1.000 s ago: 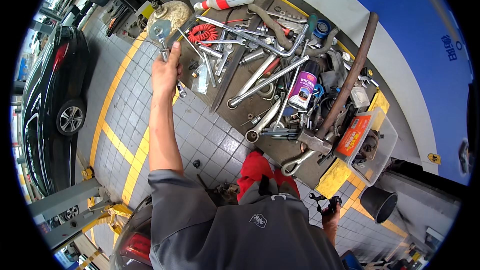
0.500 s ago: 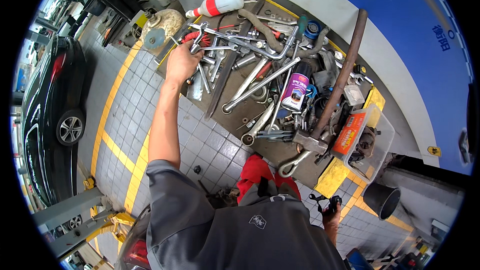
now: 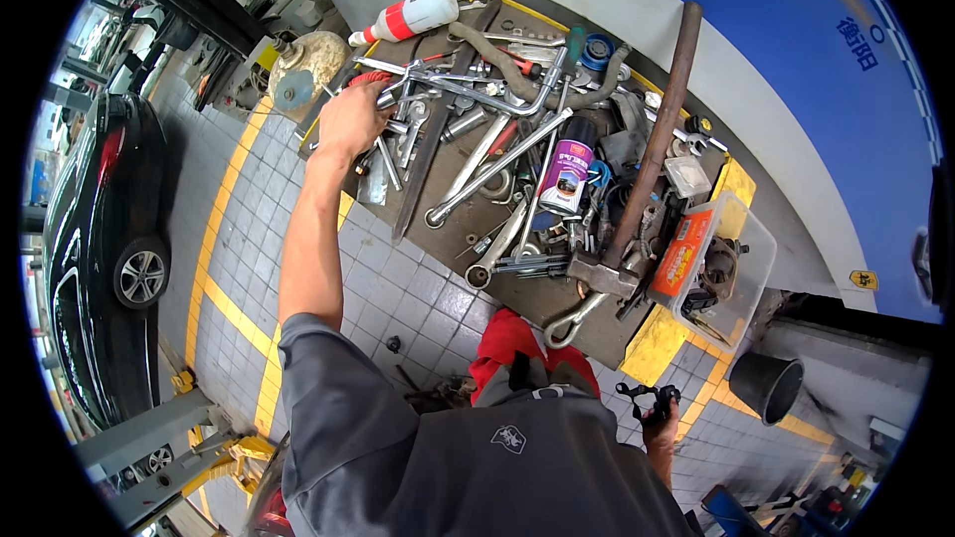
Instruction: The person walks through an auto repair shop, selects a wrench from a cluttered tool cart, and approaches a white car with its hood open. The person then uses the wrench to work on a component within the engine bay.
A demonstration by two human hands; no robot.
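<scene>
My left hand (image 3: 352, 117) reaches over the left part of the workbench (image 3: 529, 310), fingers curled round a chrome socket tool (image 3: 388, 97), partly hidden, among loose wrenches (image 3: 477, 188) beside a red coiled hose (image 3: 370, 78). My right hand (image 3: 659, 423) is low at the right, below the bench edge, gripping a black part with a bracket (image 3: 663, 400). The bench also carries a purple-labelled spray can (image 3: 568, 166), a long-handled hammer (image 3: 603, 271), a white bottle with red bands (image 3: 416, 16) and a clear plastic bin (image 3: 746, 273).
A dark car (image 3: 95, 229) stands at the left, near a lift post (image 3: 149, 452). A round tank (image 3: 308, 65) is beside the bench's left end, a blue-and-white wall panel (image 3: 846, 159) behind the bench. A black bucket (image 3: 766, 388) sits on the tiled floor at lower right.
My left hand has swung from the bench's left edge, where it held the chrome tool upright, in among the wrenches. The view has shifted slightly; my right hand still holds the black part.
</scene>
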